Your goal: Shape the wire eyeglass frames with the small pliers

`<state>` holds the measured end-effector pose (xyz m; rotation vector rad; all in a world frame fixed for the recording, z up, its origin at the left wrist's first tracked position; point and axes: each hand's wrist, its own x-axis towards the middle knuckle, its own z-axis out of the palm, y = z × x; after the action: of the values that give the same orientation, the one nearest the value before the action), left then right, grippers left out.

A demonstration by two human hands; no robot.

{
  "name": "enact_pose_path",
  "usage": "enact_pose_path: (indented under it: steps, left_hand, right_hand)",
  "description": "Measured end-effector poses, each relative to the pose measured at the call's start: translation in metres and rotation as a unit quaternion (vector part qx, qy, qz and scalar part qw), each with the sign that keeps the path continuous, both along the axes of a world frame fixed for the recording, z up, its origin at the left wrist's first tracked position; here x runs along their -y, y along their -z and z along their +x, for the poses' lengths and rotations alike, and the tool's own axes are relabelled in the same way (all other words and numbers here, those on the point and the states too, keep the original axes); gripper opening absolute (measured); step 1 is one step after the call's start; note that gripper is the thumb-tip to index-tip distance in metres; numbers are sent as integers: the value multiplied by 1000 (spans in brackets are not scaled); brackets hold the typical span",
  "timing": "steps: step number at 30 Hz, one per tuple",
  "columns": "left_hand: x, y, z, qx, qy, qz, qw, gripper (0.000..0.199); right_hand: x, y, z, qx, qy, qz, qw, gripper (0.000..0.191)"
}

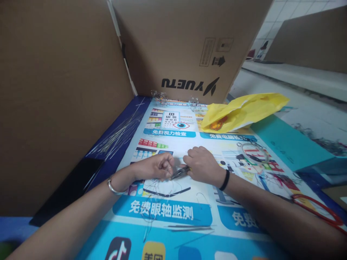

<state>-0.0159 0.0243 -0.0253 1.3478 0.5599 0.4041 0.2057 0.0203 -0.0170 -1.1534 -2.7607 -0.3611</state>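
Observation:
My left hand point(158, 167) is closed in a pinch on a piece of thin wire point(166, 186), whose fine strands trail down over the printed sheet. My right hand point(204, 167) is wrapped around a pair of pliers point(180, 173). The dark jaws point left and reach the left fingertips, where they meet or nearly meet the wire; I cannot tell which. Below the hands lie loose curled wire point(148, 213) and a few short straight wire pieces point(189, 228). The pliers' handles are mostly hidden inside my right fist.
Cardboard walls point(173, 43) stand at the left and back. Long straight wires point(119, 130) lie at the left. Wire clusters point(194, 104) sit at the back. At the right are a yellow bag point(249, 110), a wire coil point(255, 153), a red ring point(317, 207) and a teal box point(290, 144).

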Motion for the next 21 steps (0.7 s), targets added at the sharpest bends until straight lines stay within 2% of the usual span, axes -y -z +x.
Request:
enact_pose_path:
  steps: [7,21]
  left_hand:
    - [0,-2,-1,-20,39,1,999,31]
    - [3,-10,2,-39,70,-5,997,35]
  right_hand:
    - [-3,4,1,2,-34,-16,999,14]
    - [-7,5,1,-14,-80,16,997,11]
